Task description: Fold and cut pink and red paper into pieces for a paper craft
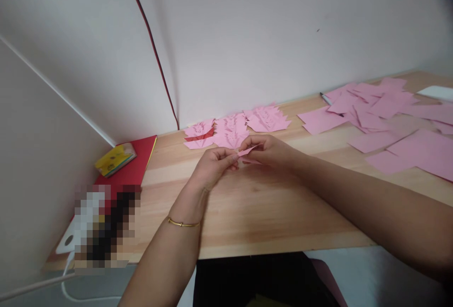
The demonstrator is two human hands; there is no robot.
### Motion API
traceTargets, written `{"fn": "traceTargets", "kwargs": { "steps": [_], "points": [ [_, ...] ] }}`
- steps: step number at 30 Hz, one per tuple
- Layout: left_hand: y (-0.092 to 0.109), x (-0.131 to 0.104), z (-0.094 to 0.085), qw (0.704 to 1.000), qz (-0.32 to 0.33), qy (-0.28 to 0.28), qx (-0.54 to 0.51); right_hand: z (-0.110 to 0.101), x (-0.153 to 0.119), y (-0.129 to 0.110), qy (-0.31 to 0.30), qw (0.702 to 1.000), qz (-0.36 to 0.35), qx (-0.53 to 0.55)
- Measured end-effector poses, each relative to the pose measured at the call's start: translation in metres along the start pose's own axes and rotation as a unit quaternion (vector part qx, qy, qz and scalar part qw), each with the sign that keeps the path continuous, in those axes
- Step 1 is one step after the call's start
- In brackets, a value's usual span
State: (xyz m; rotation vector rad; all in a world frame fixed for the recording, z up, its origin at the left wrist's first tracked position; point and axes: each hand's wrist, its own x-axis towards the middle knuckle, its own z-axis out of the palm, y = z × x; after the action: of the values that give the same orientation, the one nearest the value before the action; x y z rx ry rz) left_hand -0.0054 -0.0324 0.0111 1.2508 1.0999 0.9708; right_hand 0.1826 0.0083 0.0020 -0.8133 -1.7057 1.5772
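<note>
A small folded piece of pink paper (249, 151) is held between my two hands, above the wooden table (255, 212). My left hand (216, 163) pinches its left end between thumb and fingers. On the other side, my right hand (271, 150) has closed its fingers on the right part of the paper, hiding some of it. Just beyond my hands lie several pink paper cutouts (231, 125) with jagged edges, in a row along the wall. A red paper strip (200, 135) rests on the leftmost of them.
Many pink paper sheets (375, 139) lie scattered at the right, with a dark-tipped pen-like object (325, 99) beside them. At the left are a red folder (143, 156), a yellow packet (115, 158) and a white power strip (71, 236) with a cable. A dark cord (152, 38) hangs down the wall.
</note>
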Motion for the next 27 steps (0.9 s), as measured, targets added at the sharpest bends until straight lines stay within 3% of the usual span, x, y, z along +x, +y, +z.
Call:
{"fn": "traceTargets", "kwargs": {
  "steps": [6, 11, 15, 27],
  "points": [
    [0.001, -0.001, 0.002, 1.000, 0.004, 0.002, 0.019, 0.000, 0.001, -0.001, -0.031, 0.999, -0.012, 0.013],
    [0.002, 0.001, 0.008, 0.996, 0.032, 0.078, 0.032, 0.001, 0.001, -0.005, 0.007, 0.999, 0.013, 0.034],
    [0.000, 0.003, 0.009, 0.987, 0.073, 0.123, 0.069, 0.005, 0.001, -0.006, -0.012, 0.994, 0.008, 0.105],
    [0.001, 0.002, 0.012, 0.986, 0.118, 0.064, 0.103, 0.010, 0.000, -0.006, 0.082, 0.992, -0.067, -0.069]
  ]
}}
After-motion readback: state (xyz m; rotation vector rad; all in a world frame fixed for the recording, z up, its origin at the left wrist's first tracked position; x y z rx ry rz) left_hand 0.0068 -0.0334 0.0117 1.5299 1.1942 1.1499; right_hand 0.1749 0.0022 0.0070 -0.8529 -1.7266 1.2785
